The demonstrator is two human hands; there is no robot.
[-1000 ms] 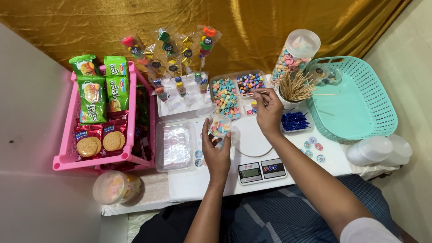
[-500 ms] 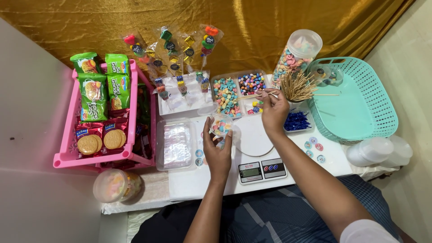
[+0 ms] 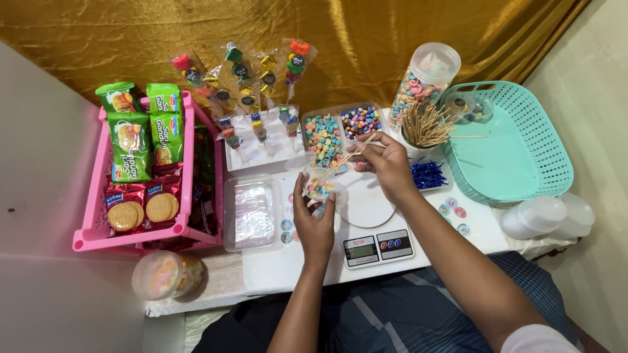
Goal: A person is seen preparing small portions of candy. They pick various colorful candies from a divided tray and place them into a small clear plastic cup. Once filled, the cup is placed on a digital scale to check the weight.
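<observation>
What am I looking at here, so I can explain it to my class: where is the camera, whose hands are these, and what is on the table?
The camera sits on a person's head and looks down at their own two bare hands; there is no machine. The left hand holds a small clear cup of coloured candies above a white kitchen scale. The right hand holds a thin wooden skewer that points into the cup. On the white table are a tray of colourful candies, a cup of skewers, a tall candy jar, a teal basket and a pink crate of snack packets. Wrapped candy sticks stand at the back.
</observation>
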